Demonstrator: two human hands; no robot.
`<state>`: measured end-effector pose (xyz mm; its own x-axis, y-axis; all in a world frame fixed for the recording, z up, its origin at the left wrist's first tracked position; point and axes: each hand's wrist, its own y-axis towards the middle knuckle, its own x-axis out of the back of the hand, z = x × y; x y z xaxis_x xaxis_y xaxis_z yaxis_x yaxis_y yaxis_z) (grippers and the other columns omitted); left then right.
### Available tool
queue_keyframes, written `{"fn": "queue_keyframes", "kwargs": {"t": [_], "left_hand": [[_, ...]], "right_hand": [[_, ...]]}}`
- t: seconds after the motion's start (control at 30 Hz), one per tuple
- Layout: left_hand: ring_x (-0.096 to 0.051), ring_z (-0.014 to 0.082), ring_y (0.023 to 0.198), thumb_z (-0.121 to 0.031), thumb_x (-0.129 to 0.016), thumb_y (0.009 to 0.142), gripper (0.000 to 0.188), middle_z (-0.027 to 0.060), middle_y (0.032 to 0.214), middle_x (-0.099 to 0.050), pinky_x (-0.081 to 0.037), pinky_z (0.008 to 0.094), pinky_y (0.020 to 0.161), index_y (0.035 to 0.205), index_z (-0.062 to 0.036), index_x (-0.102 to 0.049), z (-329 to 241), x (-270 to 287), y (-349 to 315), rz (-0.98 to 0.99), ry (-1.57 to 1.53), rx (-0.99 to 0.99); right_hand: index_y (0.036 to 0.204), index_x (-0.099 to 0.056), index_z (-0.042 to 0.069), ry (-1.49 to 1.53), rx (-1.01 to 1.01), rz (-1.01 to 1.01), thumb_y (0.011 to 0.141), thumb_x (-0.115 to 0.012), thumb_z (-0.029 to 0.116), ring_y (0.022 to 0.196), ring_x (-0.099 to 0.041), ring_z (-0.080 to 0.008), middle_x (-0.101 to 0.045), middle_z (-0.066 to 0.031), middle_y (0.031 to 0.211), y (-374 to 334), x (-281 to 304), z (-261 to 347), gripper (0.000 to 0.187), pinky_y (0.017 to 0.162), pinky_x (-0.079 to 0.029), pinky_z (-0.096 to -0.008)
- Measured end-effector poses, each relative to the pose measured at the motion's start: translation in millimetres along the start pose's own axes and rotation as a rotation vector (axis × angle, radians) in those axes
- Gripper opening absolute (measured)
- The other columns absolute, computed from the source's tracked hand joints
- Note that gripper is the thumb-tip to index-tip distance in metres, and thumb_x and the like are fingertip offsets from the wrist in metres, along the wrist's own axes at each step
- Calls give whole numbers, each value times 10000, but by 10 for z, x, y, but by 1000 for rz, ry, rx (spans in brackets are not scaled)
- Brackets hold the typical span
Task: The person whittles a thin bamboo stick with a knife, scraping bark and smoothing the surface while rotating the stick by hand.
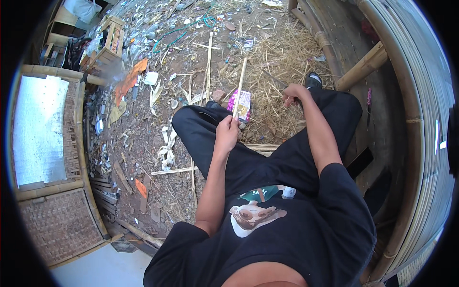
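Note:
My left hand (226, 134) is closed around the lower end of a pale bamboo strip (242, 81), which points up and away from me between my knees. My right hand (293, 95) is closed, resting by my right knee. From its fingers a narrow dark blade, by its look a knife (274, 78), reaches toward the upper left; its handle is hidden in the hand. The strip and the blade are apart. Just behind the strip lies a pink and white packet (242, 105). Bamboo shavings (281, 62) are heaped beyond both hands.
Crossed bamboo strips (209, 67) lie ahead on littered dirt. More thin strips (192, 182) lie left of my legs. A woven bamboo panel (60, 225) stands at left, a wooden crate (111, 40) at far left. A bamboo-framed wall (413, 119) borders my right side.

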<state>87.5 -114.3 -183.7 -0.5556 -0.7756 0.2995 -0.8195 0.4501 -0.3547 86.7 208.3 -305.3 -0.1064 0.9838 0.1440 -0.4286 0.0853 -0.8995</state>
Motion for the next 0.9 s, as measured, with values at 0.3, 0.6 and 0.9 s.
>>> {"fn": "queue_keyframes", "kwargs": {"t": [0.3,0.6,0.9], "left_hand": [[-294,14,409,-263,-459,983,278,-63,551,-369,-213,202,357,808,-58,-525,-34,23,-87,-8,-44,2],[-303,17,405,-267,-455,982,275,-59,567,-379,-229,194,354,813,-62,-525,-34,41,-10,5,-42,-28],[-298,18,400,-276,-457,982,278,-62,566,-373,-226,197,353,813,-65,-522,-68,-92,27,50,-19,-38]], "right_hand": [[753,-663,-87,-611,371,-811,754,-636,156,600,-666,-250,-681,-153,699,-30,-151,29,245,532,-523,-345],[913,-688,-29,-711,279,-532,746,-682,376,875,-667,-319,-679,-201,916,-720,-75,456,438,755,-529,-398],[831,-694,78,-1070,471,-948,741,-645,122,845,-662,-333,-675,-177,853,-224,497,243,112,745,-528,-435]]}}
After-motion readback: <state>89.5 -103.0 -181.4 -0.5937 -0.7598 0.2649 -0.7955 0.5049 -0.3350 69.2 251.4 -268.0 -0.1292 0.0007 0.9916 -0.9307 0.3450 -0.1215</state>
